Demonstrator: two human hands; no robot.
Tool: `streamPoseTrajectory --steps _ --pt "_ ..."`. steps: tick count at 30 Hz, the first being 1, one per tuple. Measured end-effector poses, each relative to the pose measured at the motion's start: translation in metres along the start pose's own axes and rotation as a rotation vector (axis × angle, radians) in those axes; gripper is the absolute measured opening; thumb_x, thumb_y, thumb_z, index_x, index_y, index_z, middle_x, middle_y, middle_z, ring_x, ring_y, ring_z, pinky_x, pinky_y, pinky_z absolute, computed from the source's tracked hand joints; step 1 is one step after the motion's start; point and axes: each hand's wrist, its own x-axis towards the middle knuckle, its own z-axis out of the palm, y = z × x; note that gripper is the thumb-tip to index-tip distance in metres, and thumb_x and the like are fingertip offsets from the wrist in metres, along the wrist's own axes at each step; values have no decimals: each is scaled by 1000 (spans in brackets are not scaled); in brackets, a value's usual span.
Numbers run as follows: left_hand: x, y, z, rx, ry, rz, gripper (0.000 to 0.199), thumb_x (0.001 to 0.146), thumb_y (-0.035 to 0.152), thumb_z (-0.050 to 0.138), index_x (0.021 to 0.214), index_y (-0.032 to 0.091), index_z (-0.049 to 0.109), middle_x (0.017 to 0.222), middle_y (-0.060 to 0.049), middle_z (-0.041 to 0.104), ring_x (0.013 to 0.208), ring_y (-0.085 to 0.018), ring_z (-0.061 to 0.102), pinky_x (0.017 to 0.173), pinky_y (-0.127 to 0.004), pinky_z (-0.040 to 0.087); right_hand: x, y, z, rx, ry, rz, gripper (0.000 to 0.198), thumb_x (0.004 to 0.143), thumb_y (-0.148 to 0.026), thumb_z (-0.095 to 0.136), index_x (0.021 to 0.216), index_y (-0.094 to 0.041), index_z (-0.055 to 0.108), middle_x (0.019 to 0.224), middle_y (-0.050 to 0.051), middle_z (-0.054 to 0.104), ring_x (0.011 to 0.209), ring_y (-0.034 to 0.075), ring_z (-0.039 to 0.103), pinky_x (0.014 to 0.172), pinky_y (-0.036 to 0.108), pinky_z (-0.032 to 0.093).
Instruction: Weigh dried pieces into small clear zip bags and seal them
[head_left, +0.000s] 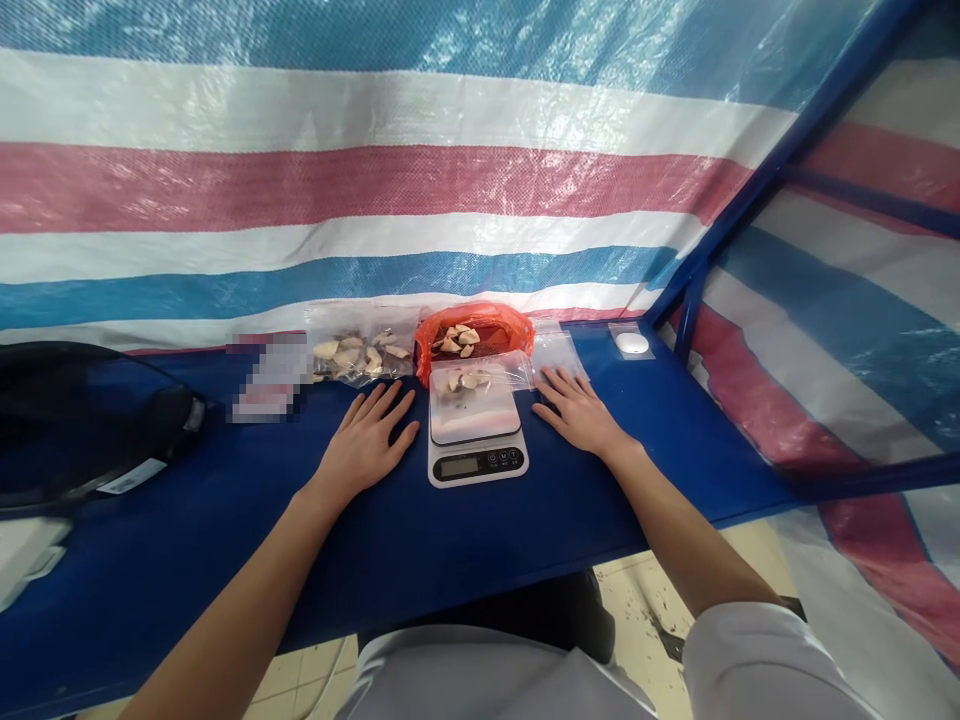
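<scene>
Palm down on the blue table, my left hand (pixel 367 437) lies with fingers spread, left of a white kitchen scale (pixel 480 474). My right hand (pixel 576 408) rests flat on the other side, its fingertips at the edge of some clear plastic bags (pixel 559 352). Neither hand holds anything. On the scale's plate is a clear bag (pixel 469 385) with a few pale dried slices in it; the display shows no readable number. Behind the scale stands an open red plastic bag (pixel 514 328) with more pale slices. A clear bag of pale slices (pixel 360 355) lies beyond my left fingertips.
A blurred-out card or packet (pixel 270 378) lies left of the bags. Farther left are a black bag-like object (pixel 82 420) and a white box (pixel 26 555). A white rounded object (pixel 631 343) sits at the back right. Striped sheeting (pixel 375 180) and a blue frame bar (pixel 780 170) enclose the table.
</scene>
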Motion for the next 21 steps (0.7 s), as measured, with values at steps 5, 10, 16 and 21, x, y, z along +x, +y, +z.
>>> streamPoseTrajectory --steps 5,10,16,21 --pt "1 2 -1 37 -40 -20 60 100 49 36 149 18 53 160 -12 42 150 -35 36 123 -56 30 0 -2 -2 -9 -28 10 59 105 -51 36 157 -24 40 167 8 29 156 30 21 127 55 18" --pt "0 0 1 20 0 4 60 100 50 36 148 18 55 159 -13 44 149 -36 38 121 -59 31 0 -1 -1 -1 -23 9 58 105 -51 36 157 -24 41 167 8 29 156 31 21 127 55 19" --pt "0 -4 7 -49 58 14 58 98 52 41 145 23 57 157 -12 48 147 -37 41 121 -59 32 0 2 4 35 22 1 57 104 -53 36 155 -28 44 166 6 33 156 31 24 126 57 22" --pt "0 -4 6 -68 54 10 58 98 52 41 145 23 58 156 -12 48 147 -38 41 121 -60 31 -1 3 5 37 33 -12 57 104 -52 36 154 -27 46 165 7 34 156 32 25 126 58 22"
